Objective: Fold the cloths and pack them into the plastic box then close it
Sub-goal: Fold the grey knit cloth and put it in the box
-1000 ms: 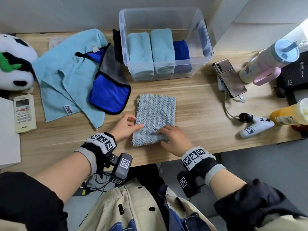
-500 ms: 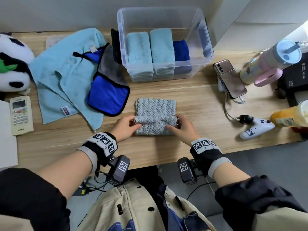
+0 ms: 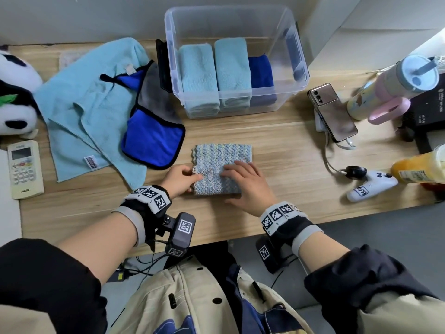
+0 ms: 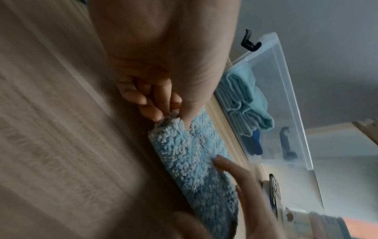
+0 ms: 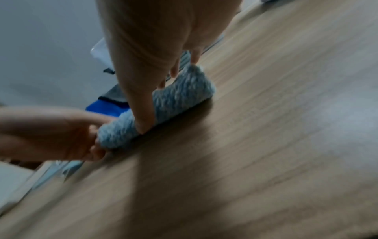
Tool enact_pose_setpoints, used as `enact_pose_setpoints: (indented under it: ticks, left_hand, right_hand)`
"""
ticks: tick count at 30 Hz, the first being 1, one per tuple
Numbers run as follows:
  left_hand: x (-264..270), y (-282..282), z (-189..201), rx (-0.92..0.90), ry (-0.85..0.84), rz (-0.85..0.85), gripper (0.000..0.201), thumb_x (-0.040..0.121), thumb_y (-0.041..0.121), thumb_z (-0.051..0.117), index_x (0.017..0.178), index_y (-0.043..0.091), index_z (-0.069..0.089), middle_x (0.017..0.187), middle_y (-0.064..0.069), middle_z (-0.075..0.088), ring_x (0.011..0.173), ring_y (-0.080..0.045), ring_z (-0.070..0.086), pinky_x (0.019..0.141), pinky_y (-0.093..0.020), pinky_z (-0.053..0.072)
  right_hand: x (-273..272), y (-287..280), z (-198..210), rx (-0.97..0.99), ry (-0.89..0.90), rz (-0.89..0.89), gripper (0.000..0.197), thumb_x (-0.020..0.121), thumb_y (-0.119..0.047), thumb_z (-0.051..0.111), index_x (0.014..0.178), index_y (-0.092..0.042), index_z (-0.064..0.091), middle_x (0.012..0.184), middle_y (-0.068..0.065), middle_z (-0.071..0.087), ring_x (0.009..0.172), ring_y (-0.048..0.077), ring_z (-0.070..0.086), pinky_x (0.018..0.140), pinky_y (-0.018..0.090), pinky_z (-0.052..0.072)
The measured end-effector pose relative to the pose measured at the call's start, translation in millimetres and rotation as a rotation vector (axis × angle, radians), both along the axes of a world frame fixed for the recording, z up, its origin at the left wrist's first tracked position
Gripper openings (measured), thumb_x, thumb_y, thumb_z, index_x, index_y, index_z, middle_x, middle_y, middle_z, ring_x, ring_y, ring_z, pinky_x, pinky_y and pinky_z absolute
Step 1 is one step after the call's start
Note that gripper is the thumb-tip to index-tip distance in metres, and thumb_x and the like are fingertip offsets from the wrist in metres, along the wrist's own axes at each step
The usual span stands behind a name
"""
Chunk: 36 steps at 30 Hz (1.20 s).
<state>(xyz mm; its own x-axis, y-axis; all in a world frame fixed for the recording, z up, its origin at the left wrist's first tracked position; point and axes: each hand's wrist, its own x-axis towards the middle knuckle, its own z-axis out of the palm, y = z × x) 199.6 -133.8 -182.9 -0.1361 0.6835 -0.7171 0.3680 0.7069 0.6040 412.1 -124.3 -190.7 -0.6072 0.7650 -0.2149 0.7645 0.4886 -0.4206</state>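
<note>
Left hand [image 3: 179,178] pinching folded fluffy blue cloth's [image 3: 220,165] left edge, right hand [image 3: 245,183] apparently pressing flat on top, wooden desk [image 3: 277,150]

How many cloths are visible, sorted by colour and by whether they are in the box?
Light blue, folded in the plastic box: 2
Dark blue, in box: 1
Light blue, loose on table: 1
Royal blue with black trim, loose: 1
Speckled blue, being folded: 1
Total: 6

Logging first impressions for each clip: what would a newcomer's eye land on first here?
Mid-table, both hands work a fuzzy pale-blue cloth: the left hand pinches its left edge while the right hand presses flat on top. Behind it stands the clear plastic box, lid off, with three folded cloths side by side. To the left, a light-blue towel and a bright blue cloth lie unfolded.
</note>
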Motion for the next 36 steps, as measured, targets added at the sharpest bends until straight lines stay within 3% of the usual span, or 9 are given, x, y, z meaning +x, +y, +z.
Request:
enact_pose_setpoints:
  ticks: [3,8,12,14,18,24,30,33,36]
  left_hand:
    - [-2.3,-1.1,2.3,-0.051,-0.075,0.111,0.046,0.086,0.022,0.065,0.125,0.006,0.049,0.075,-0.001,0.055,0.055,-0.01,0.047,0.044,-0.017,0.036]
    - [-11.4,-4.5,7.1,0.002,-0.107,0.289,0.029,0.087,0.026,0.062,0.112,0.011,0.055,0.089,-0.007,0.059,0.065,-0.012,0.051,0.053,-0.022,0.04]
    - [-21.6,-8.6,10.9,-0.009,-0.11,0.429,0.026,0.092,0.02,0.056,0.115,0.009,0.053,0.082,-0.005,0.059,0.061,-0.012,0.055,0.049,-0.02,0.043]
    - [-25.1,-11.6,11.9,-0.057,-0.139,0.424,0.015,0.095,0.015,0.049,0.108,0.009,0.053,0.08,-0.007,0.059,0.06,-0.013,0.054,0.049,-0.019,0.044]
    - [-23.8,-17.1,18.1,-0.105,-0.194,0.363,0.016,0.097,0.011,0.045,0.11,0.007,0.053,0.084,-0.008,0.061,0.067,-0.015,0.058,0.056,-0.016,0.048]
    - [-16.8,-19.5,21.5,-0.12,-0.278,0.336,0.034,0.096,0.013,0.047,0.126,-0.002,0.05,0.117,-0.021,0.063,0.084,-0.022,0.065,0.08,-0.025,0.051]
    - [-2.0,-19.9,27.4,-0.161,-0.431,0.429,0.045,0.091,0.01,0.057,0.131,-0.002,0.044,0.136,-0.021,0.049,0.122,-0.029,0.051,0.098,-0.037,0.044]
    - [5.5,-20.8,31.1,-0.193,-0.53,0.398,0.043,0.086,0.008,0.062,0.127,0.011,0.047,0.137,-0.013,0.05,0.124,-0.024,0.047,0.106,-0.046,0.034]
    - [10.5,-22.6,32.8,-0.175,-0.631,0.324,0.065,0.081,-0.004,0.063,0.134,0.02,0.037,0.128,-0.009,0.057,0.111,-0.024,0.057,0.092,-0.046,0.047]
  right_hand:
    - [-5.3,-2.7,-6.9,0.029,-0.037,0.011,0.06,0.073,-0.028,0.073,0.128,-0.026,0.051,0.137,-0.007,0.051,0.137,0.019,0.036,0.116,0.044,0.013]
    - [-21.6,5.9,13.3,0.014,-0.022,-0.005,0.038,0.085,-0.029,0.058,0.121,-0.02,0.057,0.107,0.003,0.068,0.111,0.023,0.057,0.109,0.035,0.025]
    - [-30.7,16.2,25.2,-0.354,-0.015,-0.146,0.041,0.092,-0.034,0.049,0.129,-0.017,0.044,0.089,0.006,0.062,0.085,0.028,0.059,0.069,0.03,0.041]
    - [-31.6,22.5,19.9,-0.43,0.055,-0.285,0.039,0.093,-0.031,0.05,0.128,-0.015,0.042,0.092,0.006,0.062,0.082,0.027,0.061,0.063,0.03,0.045]
    - [-28.7,32.2,7.7,-0.327,0.088,-0.454,0.034,0.091,-0.029,0.055,0.12,-0.011,0.049,0.108,0.008,0.065,0.093,0.027,0.063,0.078,0.039,0.052]
    - [-30.1,36.5,3.4,-0.346,0.056,-0.55,0.034,0.088,-0.029,0.061,0.116,-0.01,0.058,0.109,0.008,0.067,0.097,0.025,0.062,0.077,0.03,0.048]
    - [-37.7,24.3,4.3,-0.755,0.145,-0.634,0.04,0.084,-0.025,0.068,0.118,-0.007,0.058,0.11,0.008,0.065,0.087,0.017,0.059,0.075,0.029,0.05]
    - [-41.8,15.4,5.3,-0.925,0.282,-0.739,0.04,0.087,-0.018,0.064,0.124,-0.005,0.055,0.118,0.016,0.062,0.097,0.026,0.062,0.088,0.038,0.053]
    - [-45.1,9.8,7.1,-1.054,0.44,-0.829,0.041,0.091,-0.014,0.059,0.13,-0.007,0.05,0.123,0.016,0.059,0.112,0.033,0.059,0.095,0.047,0.049]
